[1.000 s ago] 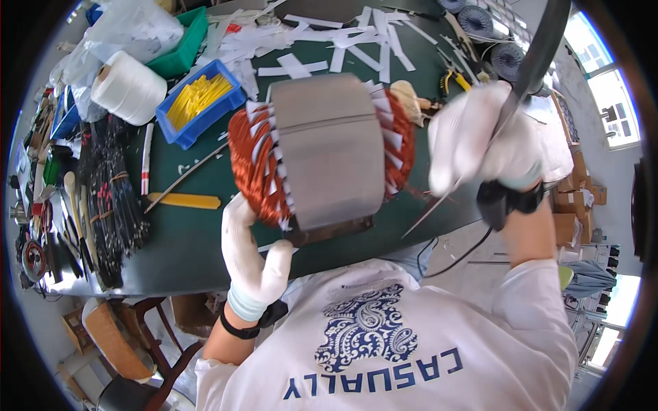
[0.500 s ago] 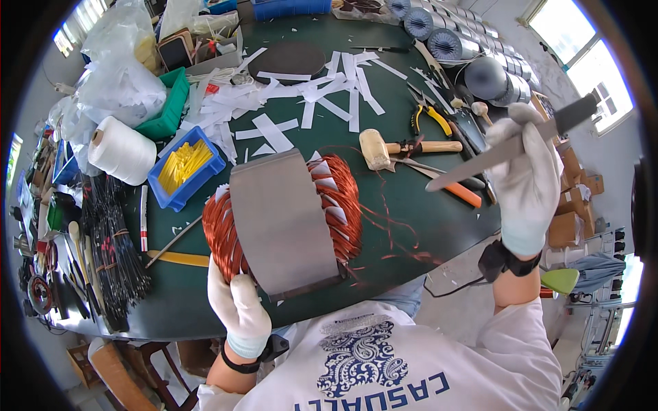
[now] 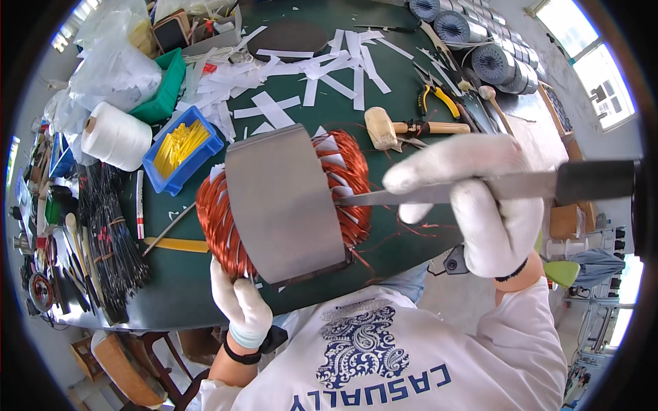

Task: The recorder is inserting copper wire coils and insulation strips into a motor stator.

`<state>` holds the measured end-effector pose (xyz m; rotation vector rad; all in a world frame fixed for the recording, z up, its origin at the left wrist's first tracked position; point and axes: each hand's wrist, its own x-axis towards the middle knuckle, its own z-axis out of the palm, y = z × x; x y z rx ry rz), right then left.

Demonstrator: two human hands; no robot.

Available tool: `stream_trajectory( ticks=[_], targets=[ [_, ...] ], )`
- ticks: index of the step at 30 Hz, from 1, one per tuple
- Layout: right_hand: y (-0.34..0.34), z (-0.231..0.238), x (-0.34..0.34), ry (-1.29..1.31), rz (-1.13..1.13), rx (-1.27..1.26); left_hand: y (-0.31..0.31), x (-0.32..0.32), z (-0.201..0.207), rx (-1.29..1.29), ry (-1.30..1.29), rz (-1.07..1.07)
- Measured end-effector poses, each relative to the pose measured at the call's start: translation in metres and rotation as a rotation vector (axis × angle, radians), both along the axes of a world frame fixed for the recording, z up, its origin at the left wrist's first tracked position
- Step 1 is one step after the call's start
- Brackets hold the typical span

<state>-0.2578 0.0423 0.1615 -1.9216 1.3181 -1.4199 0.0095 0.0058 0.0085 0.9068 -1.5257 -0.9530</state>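
A motor stator [image 3: 284,205] lies on its side near the table's front edge, a grey metal core with red-brown copper windings [image 3: 223,219] bulging from both ends. White paper strips poke out between the coils. My gloved left hand [image 3: 240,301] grips the stator's lower left, by the winding; some of its fingertips are hidden. In my gloved right hand [image 3: 480,205] is a long knife [image 3: 404,196] with a black handle. My fingers hold it by the blade, handle pointing right. Its tip meets the border between core and right winding; how deep it reaches is hidden.
Beyond the stator lie a wooden mallet [image 3: 380,129], yellow-black pliers [image 3: 439,101] and scattered white paper strips [image 3: 336,68]. To the left are a blue bin [image 3: 157,171] of yellow pieces, a white thread cone [image 3: 116,137] and bundled black leads [image 3: 113,240]. Loose copper wires trail right.
My right hand has moved left and down, bringing the knife from raised at the right to the stator's right winding. My left hand stays at the stator's lower left.
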Motion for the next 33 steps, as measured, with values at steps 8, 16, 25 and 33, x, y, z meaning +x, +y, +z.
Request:
stream_trajectory(
  ticks=[8,16,25,33],
  targets=[
    [0.048,-0.004,-0.027,-0.019,-0.192,0.384,-0.013,0.012,-0.006,-0.03,-0.112,-0.217],
    [0.024,-0.006,0.007,-0.339,0.353,0.129,-0.007,-0.006,0.005,0.027,0.116,-0.119],
    [0.027,-0.063,-0.032,0.243,-0.146,0.323,-0.008,0.014,0.02,0.195,0.01,-0.2],
    [0.011,-0.061,-0.144,0.082,-0.53,0.203,0.004,0.005,0.018,0.151,-0.034,-0.078]
  ],
)
